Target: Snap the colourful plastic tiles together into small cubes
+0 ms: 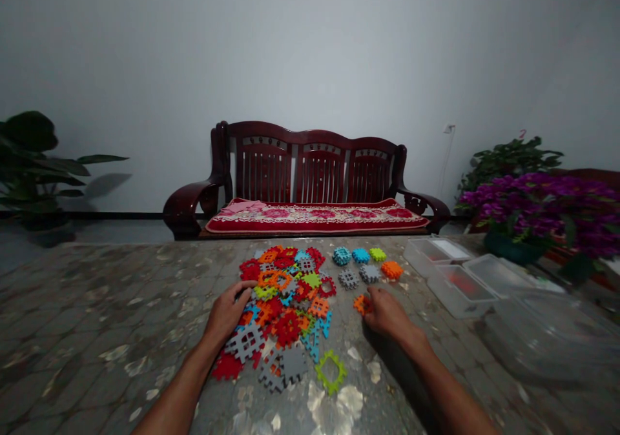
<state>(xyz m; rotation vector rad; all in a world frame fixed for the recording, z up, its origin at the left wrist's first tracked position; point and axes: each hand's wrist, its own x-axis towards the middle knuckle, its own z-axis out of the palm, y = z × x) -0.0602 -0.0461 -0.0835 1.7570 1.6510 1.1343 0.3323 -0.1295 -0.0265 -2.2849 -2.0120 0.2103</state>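
Note:
A mixed heap of flat, notched plastic building pieces in red, orange, grey, blue and green lies before me. My left hand rests at the heap's left edge, thumb and fingers apart, with nothing visible in it. To the right of the heap, my right hand has its fingers closed on an orange building piece low at the table. Just beyond it stand small stacks: grey pieces, orange pieces, blue pieces and green pieces. One green ring piece lies nearest me.
Clear plastic boxes stand at the right, one with something red inside. Behind them is a pot of purple flowers. A patterned cloth covers the table. A dark wooden bench stands beyond it.

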